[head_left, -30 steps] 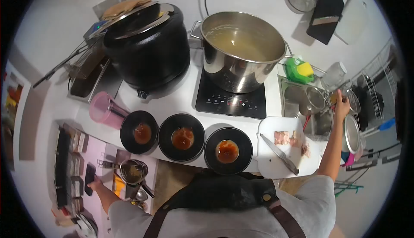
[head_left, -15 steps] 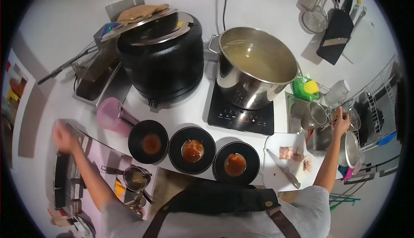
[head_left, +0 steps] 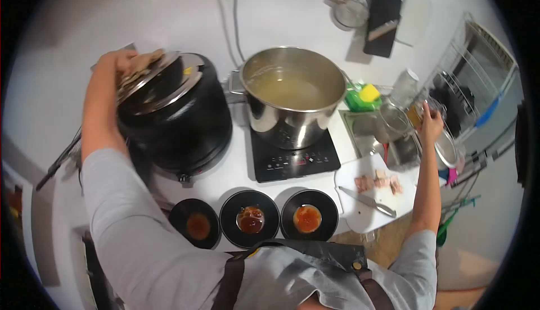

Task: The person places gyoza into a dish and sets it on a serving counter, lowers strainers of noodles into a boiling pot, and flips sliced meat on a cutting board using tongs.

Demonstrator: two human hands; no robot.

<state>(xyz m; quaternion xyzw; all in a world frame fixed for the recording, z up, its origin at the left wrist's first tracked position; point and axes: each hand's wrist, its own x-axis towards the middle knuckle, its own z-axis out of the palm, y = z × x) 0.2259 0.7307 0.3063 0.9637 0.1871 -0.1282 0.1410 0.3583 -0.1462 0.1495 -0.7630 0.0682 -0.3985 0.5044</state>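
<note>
Cloth (head_left: 145,62) on tilted lid (head_left: 153,76) being touched beneath left hand (head_left: 116,60), grip unclear; strainer (head_left: 392,123) being held leftward by right hand (head_left: 432,124).

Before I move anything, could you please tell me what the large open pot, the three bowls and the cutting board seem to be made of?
The pot looks like polished stainless steel, given its silvery wall and bright reflections. The bowls look black with a low sheen, perhaps plastic or ceramic; I cannot tell which. The cutting board is probably smooth plastic, being white without visible grain.
</note>
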